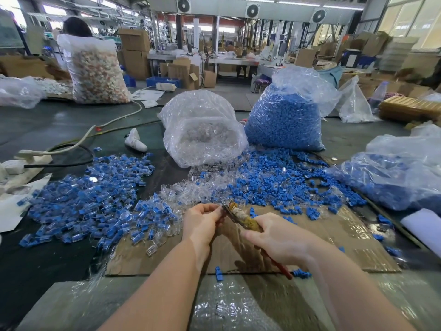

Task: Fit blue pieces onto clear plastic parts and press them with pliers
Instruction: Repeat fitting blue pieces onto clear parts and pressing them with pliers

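- Pliers [241, 217] gripped in the right hand [274, 237], fingers curled round the worn, tape-wrapped handles; red handle tip poking out below the wrist, nose pointing up and left
- Left hand [201, 219] closed in a pinch right at the pliers' nose; small part between its fingertips too hidden to make out
- Both hands held over a flat sheet of cardboard [334, 237] under clear film
- Just beyond the hands, a loose scatter of clear plastic parts [191, 189] on the work surface
- To the right of that, a spread of loose blue pieces [274, 177], a few strays lying on the cardboard
- To the left, a wide heap of assembled parts [88, 194], blue fitted into clear
- Behind the scatter, an open bag of clear parts [202, 134] slumped on its side, mouth facing the hands
- Beside it on the right, a full upright bag of blue pieces [286, 118]
- At the right edge, another bag holding blue parts [393, 177]
- Farther left, a white cable [114, 120] trailing across the dark surface and a white object [134, 140] near it
- At the back left, a tall bag of pale mixed parts [95, 70] with a seated person [76, 26] behind it
- Cardboard boxes [134, 53] and work tables deeper in the hall
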Available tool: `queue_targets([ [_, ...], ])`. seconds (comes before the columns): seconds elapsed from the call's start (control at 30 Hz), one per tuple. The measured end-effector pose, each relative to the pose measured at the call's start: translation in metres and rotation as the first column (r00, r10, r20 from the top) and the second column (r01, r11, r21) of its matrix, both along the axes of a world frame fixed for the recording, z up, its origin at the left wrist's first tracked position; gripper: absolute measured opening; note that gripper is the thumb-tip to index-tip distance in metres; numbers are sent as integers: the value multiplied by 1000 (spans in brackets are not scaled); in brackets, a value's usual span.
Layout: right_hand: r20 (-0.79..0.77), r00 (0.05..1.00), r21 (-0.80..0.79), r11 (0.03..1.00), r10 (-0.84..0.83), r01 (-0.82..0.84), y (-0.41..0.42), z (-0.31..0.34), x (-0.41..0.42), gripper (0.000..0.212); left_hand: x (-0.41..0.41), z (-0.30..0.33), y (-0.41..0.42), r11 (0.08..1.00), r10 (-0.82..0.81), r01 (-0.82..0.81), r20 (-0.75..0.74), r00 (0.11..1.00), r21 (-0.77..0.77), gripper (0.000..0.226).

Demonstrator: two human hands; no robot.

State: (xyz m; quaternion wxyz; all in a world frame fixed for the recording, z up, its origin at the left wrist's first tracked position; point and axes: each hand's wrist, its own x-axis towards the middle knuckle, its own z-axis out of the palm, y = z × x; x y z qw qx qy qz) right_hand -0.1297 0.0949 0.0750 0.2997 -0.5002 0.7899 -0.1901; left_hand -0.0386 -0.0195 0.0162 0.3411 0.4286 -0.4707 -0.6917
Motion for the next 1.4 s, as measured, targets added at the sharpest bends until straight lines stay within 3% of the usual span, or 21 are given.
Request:
queue_targets([
  [0.4, -64, 997, 68, 997, -33, 37, -2, -5, 4, 20, 1, -1, 2, 999, 1, 0, 30, 1000, -38, 7],
  [0.7, -50, 998, 45, 999, -25, 28, -1, -2, 4, 27, 1, -5, -1, 999, 5, -5, 15, 1000, -33, 6],
  [1.0, -84, 996, 54, 997, -43, 48, -5, -10, 2, 18, 0, -6, -1, 999, 14, -13, 25, 1000, -31, 6],
  [1.23, 160, 979, -146, 978, -128, 151, 1, -18, -5, 11, -1, -7, -1, 998, 28, -28, -7, 1000, -48, 3],
  [1.3, 85, 973, -172, 958, -217, 229, 0, -25, -13, 38, -1, -10, -1, 997, 41, -41, -7, 999, -68, 5],
  [1.4, -310, 863, -167, 916, -400, 364, -5, -35, -28, 64, -2, -14, -1, 994, 55, -55, -7, 998, -96, 3],
])
